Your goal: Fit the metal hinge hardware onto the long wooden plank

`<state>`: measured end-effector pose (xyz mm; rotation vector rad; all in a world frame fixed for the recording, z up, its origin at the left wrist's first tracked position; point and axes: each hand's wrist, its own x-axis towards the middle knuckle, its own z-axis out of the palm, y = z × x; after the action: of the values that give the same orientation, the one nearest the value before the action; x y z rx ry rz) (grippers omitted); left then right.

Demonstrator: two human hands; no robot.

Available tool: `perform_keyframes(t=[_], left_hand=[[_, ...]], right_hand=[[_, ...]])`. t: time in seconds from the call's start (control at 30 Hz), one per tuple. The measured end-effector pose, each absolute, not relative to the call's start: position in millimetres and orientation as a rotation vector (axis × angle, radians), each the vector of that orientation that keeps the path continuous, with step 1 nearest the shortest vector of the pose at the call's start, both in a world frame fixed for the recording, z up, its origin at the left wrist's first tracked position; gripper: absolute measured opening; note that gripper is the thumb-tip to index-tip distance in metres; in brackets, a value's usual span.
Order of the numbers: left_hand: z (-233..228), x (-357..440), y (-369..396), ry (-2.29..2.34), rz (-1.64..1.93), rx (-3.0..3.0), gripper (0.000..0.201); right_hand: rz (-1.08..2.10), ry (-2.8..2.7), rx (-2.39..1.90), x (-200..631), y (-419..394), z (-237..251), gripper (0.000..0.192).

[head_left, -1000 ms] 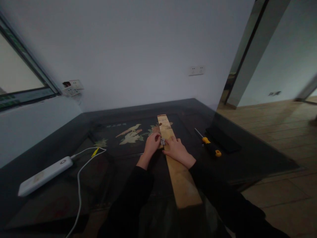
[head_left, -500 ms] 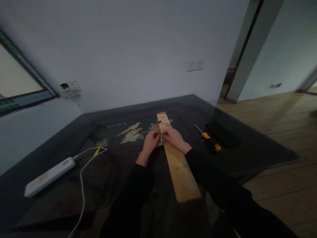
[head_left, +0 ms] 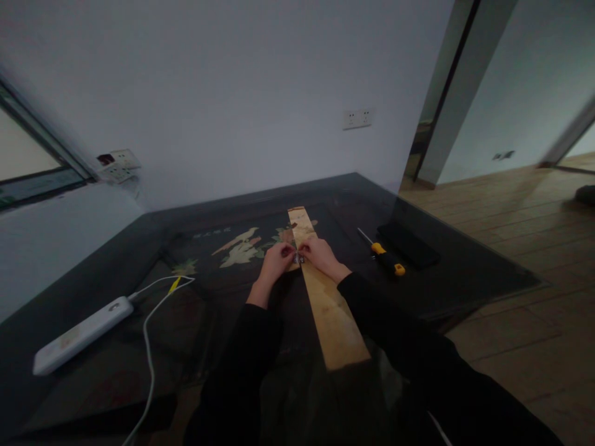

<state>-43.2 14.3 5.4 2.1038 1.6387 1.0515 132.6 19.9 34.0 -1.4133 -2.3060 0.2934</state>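
A long, flat wooden board (head_left: 333, 322) lies lengthwise on the dark table, pale and bare at its near end. Close to its left edge, about halfway along, sits a small shiny metal piece (head_left: 299, 258), too small to identify. My left hand (head_left: 277, 261) is closed in a pinch just left of that piece. From the right, my right hand (head_left: 321, 255) reaches over the board, thumb and fingers pinched at the same spot. Whatever the fingertips hold is hidden. A bit of pale wood shows under my left hand.
Right of the board lie a yellow-and-black screwdriver (head_left: 385, 255) and a flat black case (head_left: 409, 246). At left, a white power strip (head_left: 83, 336) trails a white cable (head_left: 149, 353) over the front edge of the dark table (head_left: 483, 269). A wall stands behind.
The whole view has shifted slightly, so everything appears a little further left. Both hands stay pinched at the same place by the metal piece.
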Motion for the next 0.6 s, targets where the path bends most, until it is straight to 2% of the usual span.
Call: perform_keyframes(t=[0.6], left_hand=[[16.1, -39.4, 8.6, 1.678, 0.982, 2.107, 0.006]], right_hand=[[0.202, -2.355, -1.405, 131.6, 16.2, 35.9, 0.019]])
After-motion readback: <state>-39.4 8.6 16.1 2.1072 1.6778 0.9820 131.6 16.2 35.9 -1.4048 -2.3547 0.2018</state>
